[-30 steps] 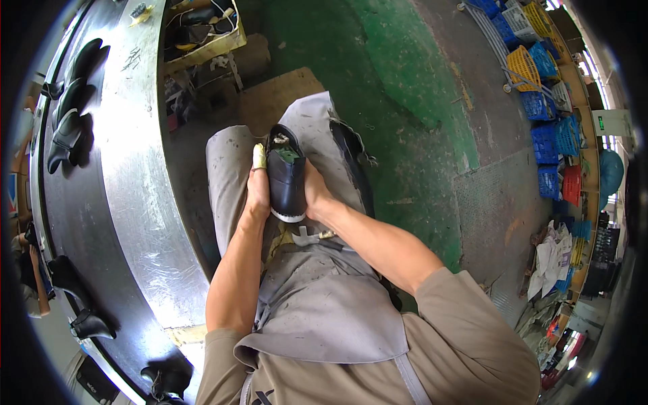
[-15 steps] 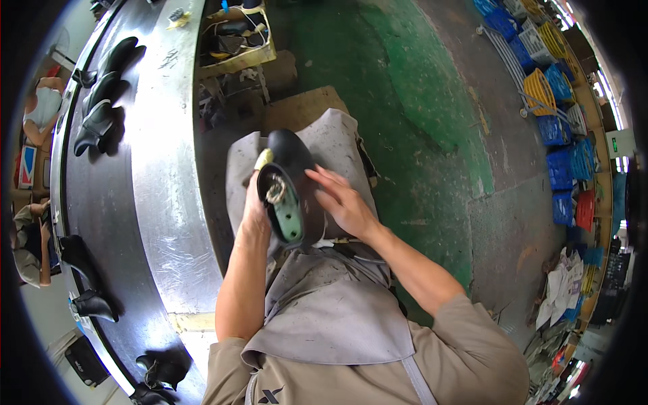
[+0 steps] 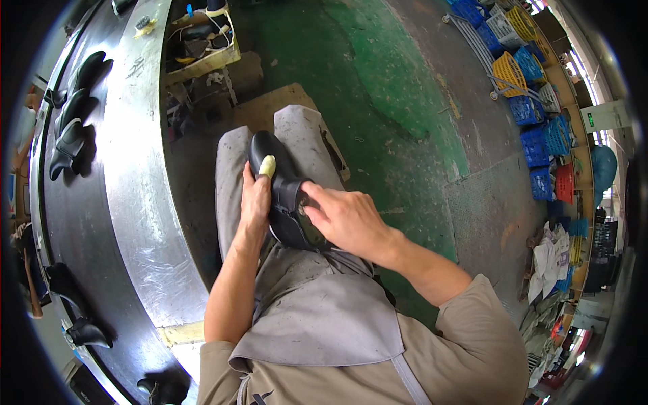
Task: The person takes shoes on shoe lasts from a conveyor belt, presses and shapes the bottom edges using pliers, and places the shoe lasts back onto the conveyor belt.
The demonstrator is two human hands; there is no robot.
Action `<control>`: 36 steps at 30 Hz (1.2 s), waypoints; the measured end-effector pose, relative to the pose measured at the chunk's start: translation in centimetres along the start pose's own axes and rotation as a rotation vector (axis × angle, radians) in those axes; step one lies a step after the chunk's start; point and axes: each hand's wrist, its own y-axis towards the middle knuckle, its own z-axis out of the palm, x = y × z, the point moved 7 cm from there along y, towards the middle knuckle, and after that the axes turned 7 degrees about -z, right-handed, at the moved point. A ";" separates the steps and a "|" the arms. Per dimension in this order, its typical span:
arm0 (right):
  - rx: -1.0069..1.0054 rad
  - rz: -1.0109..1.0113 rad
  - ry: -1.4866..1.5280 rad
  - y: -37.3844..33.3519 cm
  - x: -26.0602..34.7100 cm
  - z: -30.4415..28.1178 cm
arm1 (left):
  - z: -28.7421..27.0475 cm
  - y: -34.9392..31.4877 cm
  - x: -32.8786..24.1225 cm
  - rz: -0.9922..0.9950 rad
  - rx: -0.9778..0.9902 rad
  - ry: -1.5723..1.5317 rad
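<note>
A black leather ankle boot [image 3: 289,228] rests over my lap, its rounded toe pointing away from me. My left hand [image 3: 255,199] is closed around the boot's left side. A pale yellow cover [image 3: 268,166] sits on its thumb, which presses on the upper. At the boot's opening, my right hand [image 3: 354,223] has its index finger and thumb on the collar, the fingertips partly hidden inside. A grey, stained apron [image 3: 317,307] covers my lap beneath the boot.
To my left runs a shiny metal ledge [image 3: 145,223] beside a dark belt [image 3: 94,229] carrying several black shoes [image 3: 69,147]. A cluttered yellowish box [image 3: 226,59] stands ahead. Blue baskets [image 3: 535,147] and other coloured baskets line the right side, past the green floor [image 3: 398,121].
The boot has tilted so its upper faces up more and the green insert inside is mostly hidden. My right hand has moved from the boot's side onto its collar. The view has shifted right.
</note>
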 end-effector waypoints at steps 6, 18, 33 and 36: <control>0.335 0.098 0.331 1.2 -2.1 0.8 | 0.8 -1.7 -4.1 -0.207 -0.005 0.319; 0.804 0.153 0.470 0.2 -2.9 2.0 | 1.1 0.7 -4.0 -0.076 -0.098 0.655; 0.325 0.496 0.689 -7.2 -3.2 -6.7 | -1.1 1.8 -1.6 -0.185 0.181 -0.147; 0.271 0.133 0.124 -7.7 -4.6 0.7 | 1.1 1.6 -3.9 -0.091 0.200 -0.106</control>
